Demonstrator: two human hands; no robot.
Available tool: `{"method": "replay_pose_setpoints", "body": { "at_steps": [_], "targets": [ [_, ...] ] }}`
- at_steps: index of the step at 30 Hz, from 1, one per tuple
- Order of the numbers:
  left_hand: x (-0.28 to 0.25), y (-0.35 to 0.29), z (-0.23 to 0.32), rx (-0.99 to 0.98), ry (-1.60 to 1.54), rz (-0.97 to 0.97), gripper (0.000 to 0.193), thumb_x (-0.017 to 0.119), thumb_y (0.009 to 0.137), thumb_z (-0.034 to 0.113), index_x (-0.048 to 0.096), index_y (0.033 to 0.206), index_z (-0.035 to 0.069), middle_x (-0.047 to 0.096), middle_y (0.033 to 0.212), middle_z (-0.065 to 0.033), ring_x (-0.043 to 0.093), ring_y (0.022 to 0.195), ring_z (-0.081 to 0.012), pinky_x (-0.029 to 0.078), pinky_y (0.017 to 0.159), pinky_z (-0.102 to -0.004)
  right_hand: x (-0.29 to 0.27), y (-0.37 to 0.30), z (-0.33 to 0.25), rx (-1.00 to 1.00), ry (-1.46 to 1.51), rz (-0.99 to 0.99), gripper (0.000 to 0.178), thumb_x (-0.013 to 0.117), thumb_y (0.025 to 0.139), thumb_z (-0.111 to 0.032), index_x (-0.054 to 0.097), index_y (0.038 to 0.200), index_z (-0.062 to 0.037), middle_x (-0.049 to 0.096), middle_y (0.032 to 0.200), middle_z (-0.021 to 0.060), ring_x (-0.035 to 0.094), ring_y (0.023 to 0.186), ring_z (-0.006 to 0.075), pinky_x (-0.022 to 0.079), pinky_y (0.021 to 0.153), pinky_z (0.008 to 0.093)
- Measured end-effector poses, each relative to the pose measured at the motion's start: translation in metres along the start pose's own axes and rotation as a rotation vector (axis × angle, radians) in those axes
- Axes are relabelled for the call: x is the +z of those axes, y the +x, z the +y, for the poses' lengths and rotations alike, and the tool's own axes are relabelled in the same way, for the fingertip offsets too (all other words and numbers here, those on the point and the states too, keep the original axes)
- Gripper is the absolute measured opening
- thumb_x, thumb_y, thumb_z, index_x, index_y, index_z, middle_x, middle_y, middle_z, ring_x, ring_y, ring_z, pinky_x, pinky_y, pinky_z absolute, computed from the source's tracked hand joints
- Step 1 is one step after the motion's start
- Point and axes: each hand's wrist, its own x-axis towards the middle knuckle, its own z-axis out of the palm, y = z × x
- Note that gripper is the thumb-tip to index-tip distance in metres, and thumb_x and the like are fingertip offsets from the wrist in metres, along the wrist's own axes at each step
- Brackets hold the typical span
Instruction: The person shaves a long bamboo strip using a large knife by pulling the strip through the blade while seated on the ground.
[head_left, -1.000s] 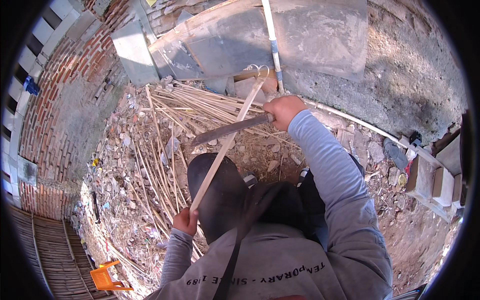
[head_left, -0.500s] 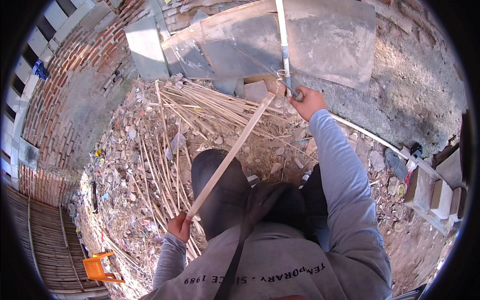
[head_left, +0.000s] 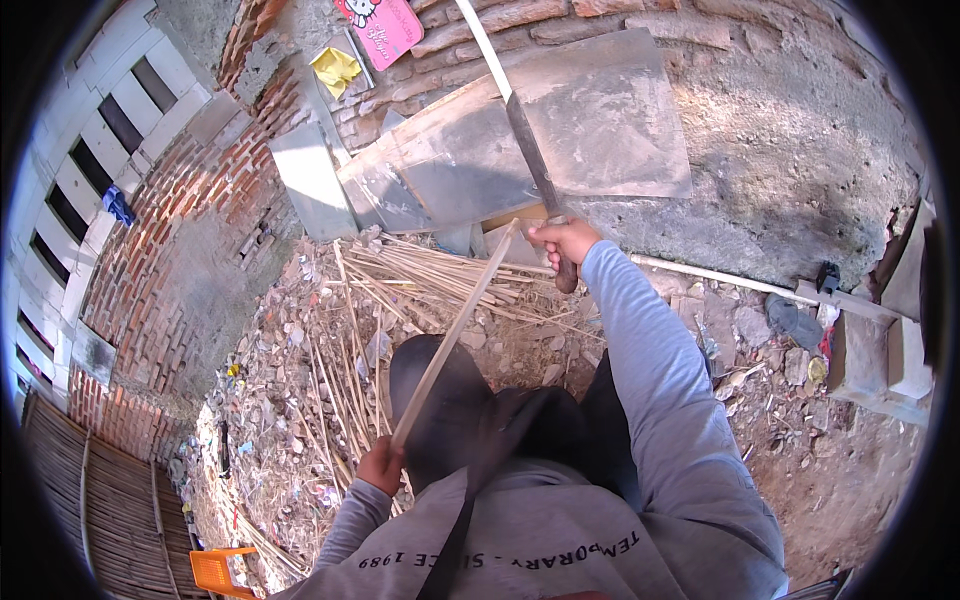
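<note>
My left hand is closed around the near end of a pale bamboo strip. The strip slants up over my dark-clad knee, and its far end lies close by my right hand. That hand grips a machete by its brown handle. The dark machete blade points away from me and overlaps the lower part of a white pipe. A gap or contact between blade and strip is hard to make out.
Beyond my knees lie many thin bamboo strips on rubble-strewn ground. Grey boards lean on the brick wall, with a white pipe in front. Concrete blocks sit at right, an orange plastic chair at lower left.
The machete has swung from pointing up-left to pointing more straight away from me. My left hand still holds the bamboo strip. The whole view has shifted, showing more of the wall.
</note>
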Motion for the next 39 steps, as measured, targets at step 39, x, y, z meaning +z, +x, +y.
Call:
{"method": "replay_pose_setpoints", "body": {
  "at_steps": [39],
  "targets": [
    [0.008,0.070,0.017,0.080,0.024,-0.105,0.040,0.044,0.098,0.035,0.055,0.085,-0.001,0.060,0.075,-0.0280,0.059,0.075,-0.0480,0.045,0.066,-0.0532,0.066,-0.007,0.029,-0.421,-1.623,-0.240,0.024,0.071,0.074,-0.027,0.064,0.088,-0.0085,0.065,0.074,0.0166,0.063,0.076,0.0385,0.050,0.068,0.0471]
  ]
}}
